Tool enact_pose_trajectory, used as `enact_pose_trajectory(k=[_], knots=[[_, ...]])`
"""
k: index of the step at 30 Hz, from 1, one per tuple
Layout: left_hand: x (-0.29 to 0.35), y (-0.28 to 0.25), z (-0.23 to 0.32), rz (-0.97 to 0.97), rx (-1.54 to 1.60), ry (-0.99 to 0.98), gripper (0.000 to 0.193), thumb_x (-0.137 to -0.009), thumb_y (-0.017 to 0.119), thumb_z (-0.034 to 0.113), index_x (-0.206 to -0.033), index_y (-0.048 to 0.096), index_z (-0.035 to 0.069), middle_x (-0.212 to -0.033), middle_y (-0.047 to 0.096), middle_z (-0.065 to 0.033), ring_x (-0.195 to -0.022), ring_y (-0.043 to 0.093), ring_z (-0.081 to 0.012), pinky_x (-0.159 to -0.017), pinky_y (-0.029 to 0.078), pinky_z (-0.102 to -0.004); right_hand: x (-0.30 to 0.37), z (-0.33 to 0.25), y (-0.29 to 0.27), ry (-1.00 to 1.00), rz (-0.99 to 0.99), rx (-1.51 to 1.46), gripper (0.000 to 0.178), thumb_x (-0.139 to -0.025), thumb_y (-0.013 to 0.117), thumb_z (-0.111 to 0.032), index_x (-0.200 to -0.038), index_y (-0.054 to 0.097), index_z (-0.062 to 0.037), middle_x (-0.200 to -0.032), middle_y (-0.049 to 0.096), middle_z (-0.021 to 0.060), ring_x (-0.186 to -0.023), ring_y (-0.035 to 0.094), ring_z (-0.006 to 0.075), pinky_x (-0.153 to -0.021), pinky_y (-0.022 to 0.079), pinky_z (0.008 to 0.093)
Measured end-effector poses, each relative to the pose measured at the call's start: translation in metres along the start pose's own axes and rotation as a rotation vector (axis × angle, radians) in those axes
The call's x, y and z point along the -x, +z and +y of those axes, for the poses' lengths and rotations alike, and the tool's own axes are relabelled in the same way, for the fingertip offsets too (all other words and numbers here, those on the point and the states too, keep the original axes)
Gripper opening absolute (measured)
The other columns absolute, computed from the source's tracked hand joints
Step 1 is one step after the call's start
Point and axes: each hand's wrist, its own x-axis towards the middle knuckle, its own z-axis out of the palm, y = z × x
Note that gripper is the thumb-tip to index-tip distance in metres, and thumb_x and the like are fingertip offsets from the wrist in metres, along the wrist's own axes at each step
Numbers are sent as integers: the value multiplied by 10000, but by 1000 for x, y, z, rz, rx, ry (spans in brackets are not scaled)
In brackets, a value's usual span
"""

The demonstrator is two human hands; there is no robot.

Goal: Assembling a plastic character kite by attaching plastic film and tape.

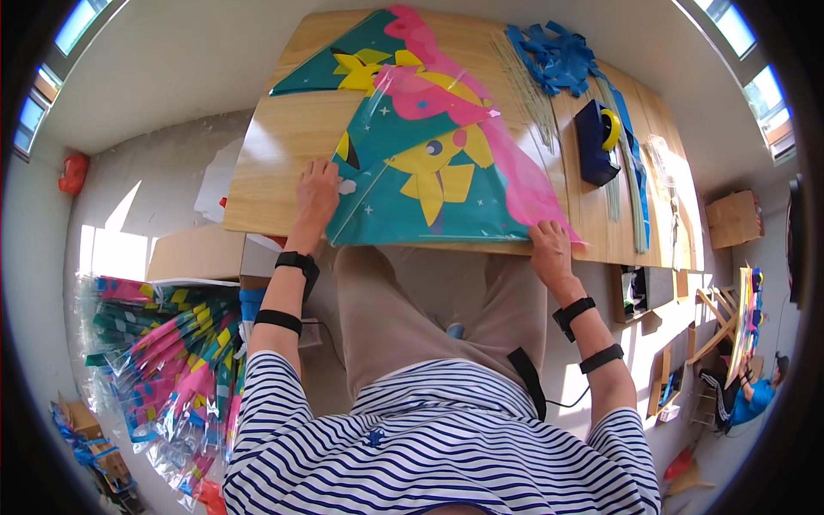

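A triangular kite sheet (403,210) in teal and pink, printed with a yellow cartoon figure, lies at the table's near edge. My left hand (318,190) is on its left edge, fingers bent and closed at the plastic beside a small white patch. At the lower right corner, my right hand (552,251) pinches the pink border between thumb and fingers. Farther back, a second, similar kite sheet (330,64) spreads across the table, partly covered by the near one.
On the wooden table (275,163), thin sticks (534,103), a heap of blue strips (554,60) and a dark blue tape dispenser (594,142) lie to the right. Packaged kites (163,352) pile up at lower left near a cardboard box (193,253). Another person (755,396) sits at far right.
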Motion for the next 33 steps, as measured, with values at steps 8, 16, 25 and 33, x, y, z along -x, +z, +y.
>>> enact_pose_trajectory(k=[8, 16, 25, 33], knots=[[0, -2, 4, -107, -55, 77, 110, -830, 638, 61, -931, 596, 66, -1002, 609, -106, -1010, 591, -320, -819, 504, -453, -1, -1, 1, 18, 15, -10, 189, -700, 601, 26, -860, 624, -73, -898, 589, 97, -915, 552, 322, -793, 443, 441], [5, -21, -19, -195, 288, -256, 314, -824, 649, 69, -1130, 607, 18, -1006, 654, -123, -942, 634, -288, -768, 542, -393, -11, -4, -36, 131, 221, -353, 145, -773, 582, 76, -882, 609, -15, -905, 611, 133, -892, 591, 344, -762, 466, 438], [48, -88, -3, -382, 1225, -501, 824, -766, 674, -74, -1520, 393, 103, -1166, 607, -116, -1019, 605, -181, -817, 542, -293, -33, -4, -145, 183, 407, -560, 134, -834, 625, 89, -946, 621, 15, -847, 620, 131, -752, 610, 260, -685, 478, 322], [60, -15, 88, 112, 1076, -413, 613, -816, 752, 29, -1388, 530, 40, -1200, 600, -112, -1055, 581, -184, -914, 497, -301, -22, -32, -177, 92, 446, -574, 102, -834, 627, 87, -915, 631, 25, -817, 610, 119, -726, 588, 242, -673, 464, 314]])
